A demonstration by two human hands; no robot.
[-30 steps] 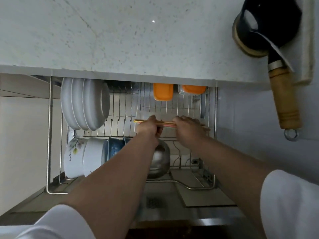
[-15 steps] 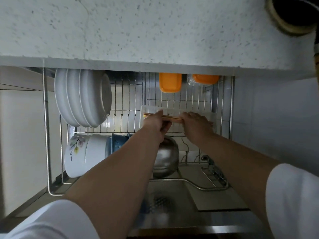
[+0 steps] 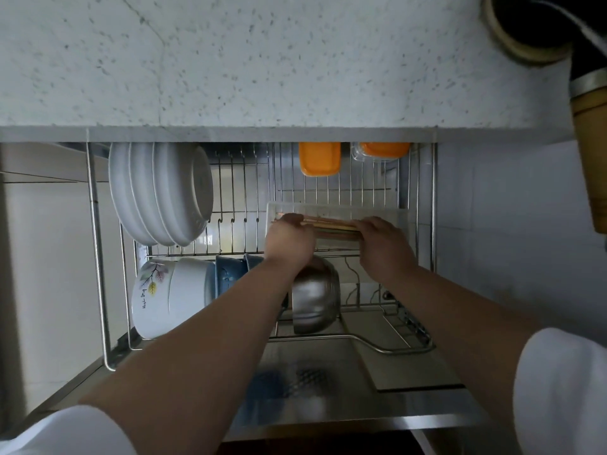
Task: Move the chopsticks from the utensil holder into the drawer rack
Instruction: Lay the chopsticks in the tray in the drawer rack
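The chopsticks (image 3: 331, 224) lay level as a bundle over the clear tray (image 3: 377, 213) in the drawer rack (image 3: 433, 205), at its right side. My left hand (image 3: 289, 239) was closed on their left end; my right hand (image 3: 382, 243) was closed on their right end. White plates (image 3: 157, 192) stood on edge at the rack's left. White bowls (image 3: 164, 297), blue bowls (image 3: 230, 274) and a steel bowl (image 3: 315, 293) sat on edge nearer me. Two orange-lidded containers (image 3: 319, 158) stood at the back. The speckled bench (image 3: 230, 60) overhung the rack.
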